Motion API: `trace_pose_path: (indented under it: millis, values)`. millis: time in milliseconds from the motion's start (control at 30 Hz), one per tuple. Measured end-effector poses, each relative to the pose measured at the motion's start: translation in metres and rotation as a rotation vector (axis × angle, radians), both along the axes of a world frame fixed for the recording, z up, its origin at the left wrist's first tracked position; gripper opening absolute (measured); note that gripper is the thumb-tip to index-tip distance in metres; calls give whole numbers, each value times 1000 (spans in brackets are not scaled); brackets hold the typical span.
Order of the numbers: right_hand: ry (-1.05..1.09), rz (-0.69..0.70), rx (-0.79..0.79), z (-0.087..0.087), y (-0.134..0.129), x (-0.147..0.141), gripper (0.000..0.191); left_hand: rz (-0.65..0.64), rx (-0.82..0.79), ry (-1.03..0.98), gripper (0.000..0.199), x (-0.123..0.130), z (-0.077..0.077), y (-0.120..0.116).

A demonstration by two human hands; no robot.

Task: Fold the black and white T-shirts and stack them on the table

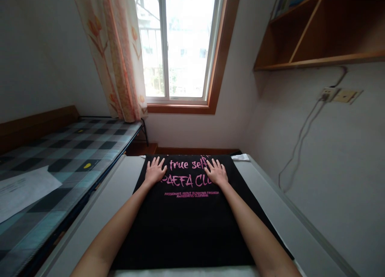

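Note:
A black T-shirt (186,233) with pink lettering lies spread over a light-coloured table (105,196). Its upper part reaches the table's far edge, where part of the print is cut off from view. My left hand (155,171) rests flat on the cloth at the left of the lettering, fingers spread. On the other side, my right hand (216,172) lies palm down over the right end of the print, its fingers also apart. Both arms stretch forward across the shirt. Neither hand grips anything.
On the left stands a bed (69,148) with a checked cover and a sheet of paper (28,190) on it. A window (183,44) with a flowered curtain (117,60) is ahead. At right, a wall shelf (309,62) hangs above a socket (339,95) with a dangling cord (296,148).

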State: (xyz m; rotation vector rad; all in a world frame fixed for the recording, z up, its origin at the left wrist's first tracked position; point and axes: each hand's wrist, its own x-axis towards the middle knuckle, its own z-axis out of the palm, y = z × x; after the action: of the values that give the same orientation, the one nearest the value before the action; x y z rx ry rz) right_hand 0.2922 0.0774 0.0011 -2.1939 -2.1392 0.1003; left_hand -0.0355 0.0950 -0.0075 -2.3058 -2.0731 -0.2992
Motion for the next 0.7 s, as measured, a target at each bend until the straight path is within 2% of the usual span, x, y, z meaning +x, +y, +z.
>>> trace_pose_path:
  millis: [700]
  values:
    - [-3, -32, 44, -5, -91, -10, 63, -19, 16, 25, 60, -11, -3, -83]
